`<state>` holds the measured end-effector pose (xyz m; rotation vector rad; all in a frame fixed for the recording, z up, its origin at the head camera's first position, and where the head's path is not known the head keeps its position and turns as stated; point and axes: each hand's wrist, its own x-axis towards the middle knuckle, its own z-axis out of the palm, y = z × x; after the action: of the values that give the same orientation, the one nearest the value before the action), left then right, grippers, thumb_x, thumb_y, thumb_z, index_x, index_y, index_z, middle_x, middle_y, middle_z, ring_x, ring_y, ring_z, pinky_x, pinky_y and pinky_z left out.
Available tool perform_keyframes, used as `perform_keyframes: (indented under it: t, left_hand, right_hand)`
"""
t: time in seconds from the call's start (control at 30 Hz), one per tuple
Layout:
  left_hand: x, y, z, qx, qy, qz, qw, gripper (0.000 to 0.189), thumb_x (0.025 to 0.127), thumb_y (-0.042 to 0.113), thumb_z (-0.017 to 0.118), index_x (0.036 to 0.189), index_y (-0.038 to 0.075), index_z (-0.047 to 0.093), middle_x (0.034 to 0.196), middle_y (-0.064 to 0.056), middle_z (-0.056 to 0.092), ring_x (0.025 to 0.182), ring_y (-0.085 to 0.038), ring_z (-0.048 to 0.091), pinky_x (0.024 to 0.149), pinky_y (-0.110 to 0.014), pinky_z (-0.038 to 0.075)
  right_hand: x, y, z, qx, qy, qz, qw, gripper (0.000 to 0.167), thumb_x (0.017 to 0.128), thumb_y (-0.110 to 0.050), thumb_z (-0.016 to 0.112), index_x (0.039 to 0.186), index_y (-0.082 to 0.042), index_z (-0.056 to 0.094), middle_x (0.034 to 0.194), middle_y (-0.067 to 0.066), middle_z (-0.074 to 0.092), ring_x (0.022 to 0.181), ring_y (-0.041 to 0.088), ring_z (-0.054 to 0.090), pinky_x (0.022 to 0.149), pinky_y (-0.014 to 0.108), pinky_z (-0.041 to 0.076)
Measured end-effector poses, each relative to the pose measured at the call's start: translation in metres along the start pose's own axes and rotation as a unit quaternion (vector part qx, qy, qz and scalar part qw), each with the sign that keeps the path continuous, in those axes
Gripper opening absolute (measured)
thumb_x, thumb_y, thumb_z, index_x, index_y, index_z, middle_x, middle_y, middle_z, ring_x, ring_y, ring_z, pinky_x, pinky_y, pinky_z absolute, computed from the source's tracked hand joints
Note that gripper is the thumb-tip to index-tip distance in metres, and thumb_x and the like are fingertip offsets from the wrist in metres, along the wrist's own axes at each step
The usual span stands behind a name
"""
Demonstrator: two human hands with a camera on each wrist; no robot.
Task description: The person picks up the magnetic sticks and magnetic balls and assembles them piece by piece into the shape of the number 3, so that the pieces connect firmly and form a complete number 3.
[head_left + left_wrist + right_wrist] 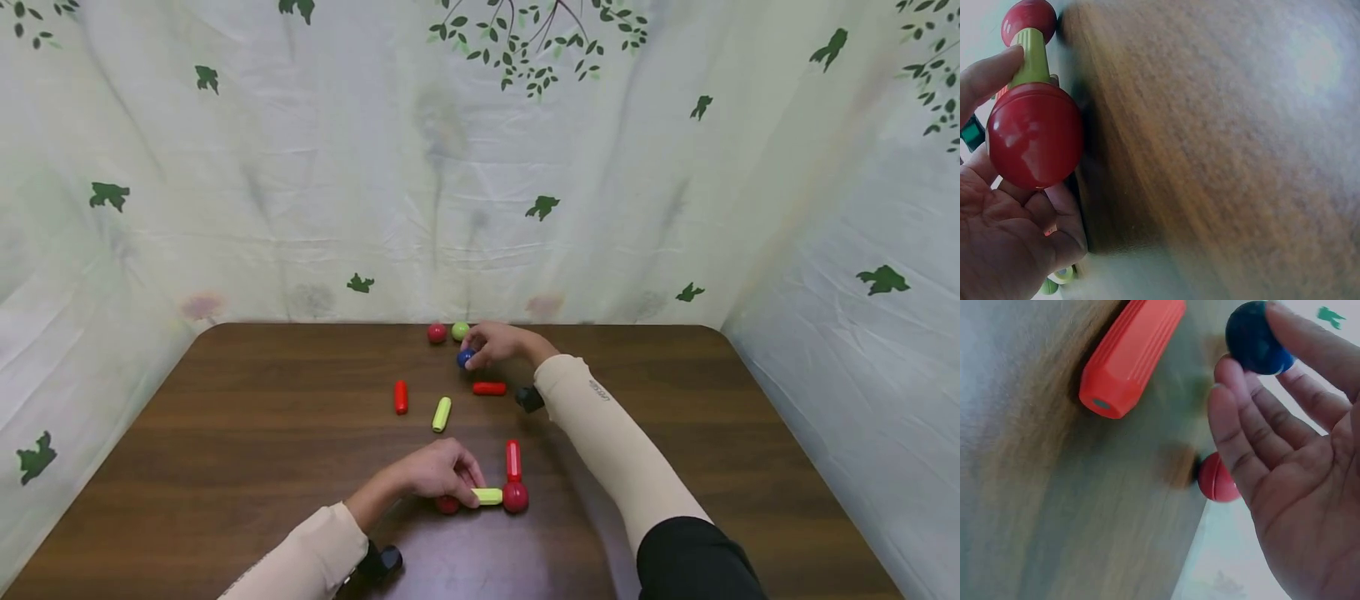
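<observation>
My left sleeve (300, 557) lies nearest the camera, leading to my left hand (441, 471), whose thumb and fingers pinch a yellow stick (490, 497) running left to right between two red balls (515, 497). From the right ball, a red stick (513, 458) points away from me; my left hand is nearer to it. Well beyond its far end, slightly left, my right hand (493, 343) pinches a blue ball (1255, 340) between thumb and fingertips, on the hand's left side.

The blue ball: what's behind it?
Behind the blue ball are a green ball and, left of it, a red ball. What the right hand covers there can't be seen.
</observation>
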<state>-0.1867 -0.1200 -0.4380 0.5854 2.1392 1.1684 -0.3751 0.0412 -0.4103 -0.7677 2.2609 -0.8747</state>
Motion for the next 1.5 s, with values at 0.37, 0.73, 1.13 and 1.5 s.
perform_keyframes:
  t: [0.37,0.73,1.13,1.5]
  left_hand:
    - [0.004,-0.001,0.001,0.010,0.000,0.003,0.9999,0.011,0.076,0.001,0.077,0.085,0.001,0.072,0.073,0.000,0.066,0.066,-0.006,0.056,0.060,-0.021,0.045]
    - [0.005,-0.004,0.000,0.012,-0.001,0.014,0.9998,0.011,0.076,0.001,0.076,0.087,0.000,0.072,0.075,-0.001,0.067,0.068,-0.007,0.058,0.064,-0.022,0.047]
    - [0.005,-0.002,-0.001,0.014,-0.003,-0.006,0.9999,0.010,0.078,0.002,0.076,0.087,0.002,0.072,0.076,0.000,0.066,0.070,-0.010,0.057,0.065,-0.024,0.046]
    - [0.004,-0.001,-0.001,0.004,-0.004,0.008,1.0000,0.011,0.077,0.001,0.076,0.088,-0.001,0.072,0.076,-0.002,0.067,0.069,-0.008,0.057,0.064,-0.024,0.047]
  right_hand:
    - [-0.043,0.022,0.004,0.120,0.069,-0.033,0.9897,0.029,0.091,-0.012,0.067,0.115,0.001,0.058,0.102,0.011,0.065,0.092,0.021,0.062,0.082,0.033,0.052]
    - [-0.074,0.041,0.018,0.137,0.092,-0.075,0.9834,0.031,0.094,-0.013,0.062,0.122,0.001,0.059,0.103,0.010,0.063,0.086,0.025,0.061,0.085,0.043,0.050]
    - [-0.091,0.052,0.028,0.184,0.066,-0.051,0.9794,0.033,0.092,-0.009,0.063,0.122,0.004,0.057,0.104,0.010,0.062,0.084,0.024,0.065,0.082,0.040,0.053]
    - [-0.100,0.055,0.031,0.203,0.015,-0.035,0.9784,0.030,0.091,-0.011,0.064,0.118,0.004,0.060,0.102,0.010,0.062,0.083,0.020,0.064,0.081,0.036,0.054]
